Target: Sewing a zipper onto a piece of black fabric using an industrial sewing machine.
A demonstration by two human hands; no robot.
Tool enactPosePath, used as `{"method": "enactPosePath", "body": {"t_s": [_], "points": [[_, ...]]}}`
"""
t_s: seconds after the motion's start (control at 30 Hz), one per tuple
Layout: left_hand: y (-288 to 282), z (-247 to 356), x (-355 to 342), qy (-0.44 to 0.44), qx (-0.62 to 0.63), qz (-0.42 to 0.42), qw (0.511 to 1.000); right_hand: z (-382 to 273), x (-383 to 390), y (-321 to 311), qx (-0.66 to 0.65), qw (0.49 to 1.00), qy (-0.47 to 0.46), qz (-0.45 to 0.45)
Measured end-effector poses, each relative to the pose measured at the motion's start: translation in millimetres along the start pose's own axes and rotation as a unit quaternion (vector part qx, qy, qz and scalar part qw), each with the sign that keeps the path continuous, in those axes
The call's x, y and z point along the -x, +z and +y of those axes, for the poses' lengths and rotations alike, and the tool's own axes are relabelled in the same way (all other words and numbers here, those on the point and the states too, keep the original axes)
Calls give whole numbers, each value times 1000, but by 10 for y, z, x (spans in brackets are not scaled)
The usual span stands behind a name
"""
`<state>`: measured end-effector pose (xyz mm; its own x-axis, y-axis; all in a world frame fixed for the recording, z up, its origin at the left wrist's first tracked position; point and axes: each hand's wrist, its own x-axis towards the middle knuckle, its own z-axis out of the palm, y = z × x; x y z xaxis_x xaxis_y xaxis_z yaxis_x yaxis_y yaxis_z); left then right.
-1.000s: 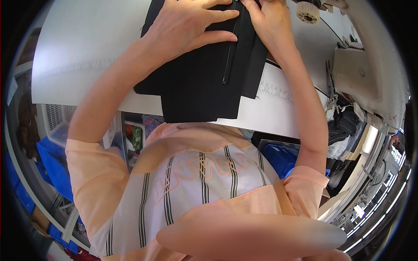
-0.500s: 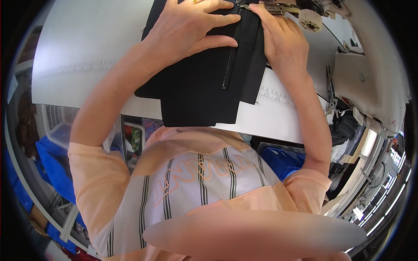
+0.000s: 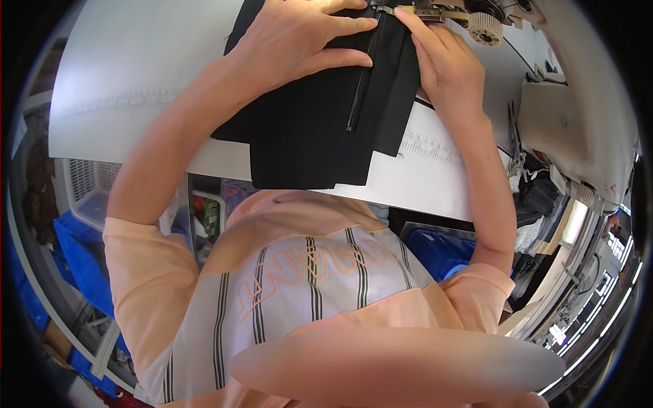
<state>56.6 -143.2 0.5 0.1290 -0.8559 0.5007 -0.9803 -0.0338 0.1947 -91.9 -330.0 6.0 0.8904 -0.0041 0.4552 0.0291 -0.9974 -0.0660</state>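
Note:
A black fabric piece (image 3: 309,160) lies on the white sewing table, with a black zipper (image 3: 355,105) running lengthwise along it. At the zipper's far end is the metal presser foot (image 3: 385,9) of a sewing machine. My left hand (image 3: 289,41) rests on the fabric to the left of the zipper, fingers spread, with fingertips and thumb tip close to the zipper teeth. On the other side, my right hand (image 3: 452,61) lies at the fabric's right edge. Its index finger is stretched out beside the presser foot, the other fingers partly bent. The needle cannot be made out.
The pale machine body (image 3: 571,129) arches along the right, with a round dial (image 3: 486,28) near my right hand. Scissors (image 3: 515,132) lie below it. Printed ruler marks (image 3: 435,148) cross the table (image 3: 129,61). A white basket (image 3: 85,183) and blue bins (image 3: 439,251) sit below table level.
The fabric and zipper have slid slightly away from me, toward the presser foot. Both hands keep nearly the same places, and the whole view has shifted a little.

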Motion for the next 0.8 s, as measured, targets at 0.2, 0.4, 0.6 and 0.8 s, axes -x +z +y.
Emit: {"method": "enactPosePath", "body": {"t_s": [0.2, 0.4, 0.6, 0.8], "points": [[-230, 326, 475, 19, 70, -204, 976, -605, 466, -431, -214, 967, -131, -37], [-442, 734, 928, -47, 102, -198, 974, -809, 680, -202, -182, 973, -141, -4], [-329, 660, 671, -84, 79, -79, 990, -793, 419, -565, -251, 962, -76, 78], [-379, 438, 391, -156, 182, -54, 969, -991, 477, -406, -198, 979, -33, 25]]}}
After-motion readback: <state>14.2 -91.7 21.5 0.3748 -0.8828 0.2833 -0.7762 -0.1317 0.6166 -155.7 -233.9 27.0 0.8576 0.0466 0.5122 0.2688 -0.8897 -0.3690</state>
